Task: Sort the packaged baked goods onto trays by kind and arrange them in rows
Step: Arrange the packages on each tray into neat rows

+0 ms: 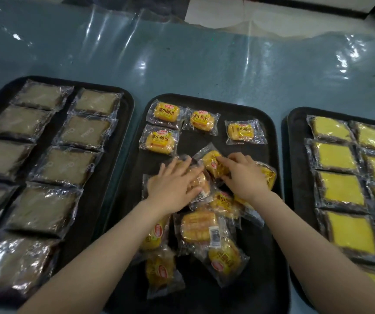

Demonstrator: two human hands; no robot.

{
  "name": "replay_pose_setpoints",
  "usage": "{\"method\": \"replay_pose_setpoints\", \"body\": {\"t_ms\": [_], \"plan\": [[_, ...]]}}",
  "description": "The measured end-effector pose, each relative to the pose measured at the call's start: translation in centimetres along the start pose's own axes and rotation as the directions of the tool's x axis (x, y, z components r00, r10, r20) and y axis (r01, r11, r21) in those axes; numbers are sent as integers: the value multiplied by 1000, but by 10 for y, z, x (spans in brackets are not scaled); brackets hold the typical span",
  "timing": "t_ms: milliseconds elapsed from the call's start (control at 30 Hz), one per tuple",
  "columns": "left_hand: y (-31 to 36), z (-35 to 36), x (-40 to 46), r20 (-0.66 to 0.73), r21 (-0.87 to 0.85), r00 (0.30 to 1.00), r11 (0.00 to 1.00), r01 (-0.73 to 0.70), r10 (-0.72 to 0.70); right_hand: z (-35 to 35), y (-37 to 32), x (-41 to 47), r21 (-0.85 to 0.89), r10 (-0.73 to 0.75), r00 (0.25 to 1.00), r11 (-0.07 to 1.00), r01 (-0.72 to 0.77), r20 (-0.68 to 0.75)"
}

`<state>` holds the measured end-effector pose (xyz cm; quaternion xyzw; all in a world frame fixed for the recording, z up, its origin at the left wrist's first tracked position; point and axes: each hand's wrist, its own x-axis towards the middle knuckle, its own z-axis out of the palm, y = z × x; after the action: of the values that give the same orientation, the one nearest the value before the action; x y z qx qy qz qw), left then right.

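My left hand (174, 185): fingers spread flat, pressing on a clear-wrapped yellow bun in the loose pile (201, 225).
My right hand (242, 177): fingertips pinching a tilted yellow bun packet (212, 163) on the black middle tray (270, 141).
Sorted buns: four lie flat along the tray's far end (167, 113).
Side trays: brown slices (68, 165) left, yellow slices (336, 157) right.
Surface: teal table under glossy plastic sheet (204, 64).
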<state>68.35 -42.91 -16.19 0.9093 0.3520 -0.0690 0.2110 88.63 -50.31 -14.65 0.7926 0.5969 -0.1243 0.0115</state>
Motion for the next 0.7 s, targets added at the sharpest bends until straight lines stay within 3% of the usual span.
{"method": "replay_pose_setpoints", "body": {"t_ms": [200,367,467,567,700], "plan": [[-7,16,-16,-17,-68,991,989,132,-133,1,-21,2,77,160,987,984,-158,-24],[-13,13,-27,-38,-111,981,976,186,-191,-2,-22,8,93,26,989,996,-12,-147],[-14,15,-33,-56,-123,970,966,229,-237,-6,-20,16,157,-35,998,987,42,-43],[-16,15,-36,-77,-149,959,955,258,-271,-4,-16,23,108,-50,997,993,43,55],[-20,14,-39,-96,-183,943,937,298,-318,3,-22,28,58,-63,995,997,58,79]]}}
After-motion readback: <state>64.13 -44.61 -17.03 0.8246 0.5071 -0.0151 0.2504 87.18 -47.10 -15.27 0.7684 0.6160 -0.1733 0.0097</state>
